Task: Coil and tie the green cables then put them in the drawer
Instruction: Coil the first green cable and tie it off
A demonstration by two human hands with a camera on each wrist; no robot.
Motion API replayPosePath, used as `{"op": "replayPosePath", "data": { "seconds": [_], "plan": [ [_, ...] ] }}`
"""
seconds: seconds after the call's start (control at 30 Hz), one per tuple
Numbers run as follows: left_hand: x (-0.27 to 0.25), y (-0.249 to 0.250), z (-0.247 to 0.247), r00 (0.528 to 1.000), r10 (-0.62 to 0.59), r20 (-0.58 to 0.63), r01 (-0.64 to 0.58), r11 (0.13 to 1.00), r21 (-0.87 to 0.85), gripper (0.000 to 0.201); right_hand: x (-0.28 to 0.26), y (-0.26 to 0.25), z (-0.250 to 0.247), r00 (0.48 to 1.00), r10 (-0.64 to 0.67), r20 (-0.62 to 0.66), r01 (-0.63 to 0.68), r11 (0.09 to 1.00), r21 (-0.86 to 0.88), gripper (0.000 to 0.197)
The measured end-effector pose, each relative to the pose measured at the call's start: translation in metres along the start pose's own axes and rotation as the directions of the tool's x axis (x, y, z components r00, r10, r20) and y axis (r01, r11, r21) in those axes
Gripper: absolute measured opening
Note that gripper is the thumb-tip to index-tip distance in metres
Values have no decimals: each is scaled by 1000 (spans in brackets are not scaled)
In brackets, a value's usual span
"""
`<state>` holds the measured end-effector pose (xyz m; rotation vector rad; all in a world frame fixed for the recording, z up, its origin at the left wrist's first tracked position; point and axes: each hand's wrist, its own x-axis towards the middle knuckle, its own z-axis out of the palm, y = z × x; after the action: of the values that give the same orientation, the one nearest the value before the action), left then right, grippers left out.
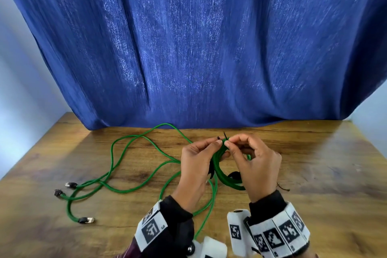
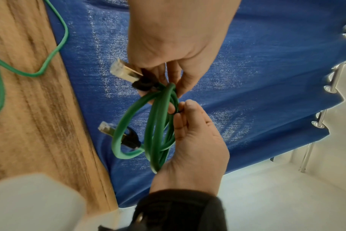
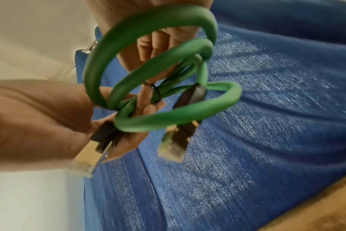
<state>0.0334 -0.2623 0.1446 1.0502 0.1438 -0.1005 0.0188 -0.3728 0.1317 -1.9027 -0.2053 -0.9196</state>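
A coiled green cable point(image 1: 221, 170) hangs above the wooden table between both hands. A thin black tie point(image 1: 224, 135) circles its top strands, seen as a small ring point(image 3: 156, 92) in the right wrist view. My left hand point(image 1: 216, 143) pinches the tie point(image 2: 177, 111) against the coil point(image 2: 158, 125) with thumb and forefinger. My right hand point(image 1: 230, 145) grips the strands from the other side and holds one metal plug point(image 2: 124, 71) against its palm. The coil's second plug point(image 3: 174, 143) dangles free. No drawer is in view.
Loose green cables point(image 1: 125, 153) sprawl over the left half of the table point(image 1: 314, 163), with their plugs point(image 1: 71, 184) near the left front. A blue curtain point(image 1: 199, 48) hangs behind the table's far edge. Pale walls flank it.
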Motion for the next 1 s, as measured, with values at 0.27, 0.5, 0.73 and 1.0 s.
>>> {"op": "replayPosePath", "data": {
  "seconds": [0.27,0.5,0.73,1.0],
  "plan": [
    [-4,4,4,996,39,-80,-35,998,57,20,-6,1,1,990,-137,35,141,981,-136,11],
    [-6,0,4,989,95,-113,-75,983,169,13,-2,1,-2,986,-169,-12,165,975,-148,13],
    [-8,-3,3,986,113,-123,-81,967,240,10,-1,1,-3,983,-181,11,181,972,-152,14],
    [-13,-2,2,980,161,-116,-118,943,310,14,-5,5,-3,981,-192,33,195,965,-173,13]
  ]
}}
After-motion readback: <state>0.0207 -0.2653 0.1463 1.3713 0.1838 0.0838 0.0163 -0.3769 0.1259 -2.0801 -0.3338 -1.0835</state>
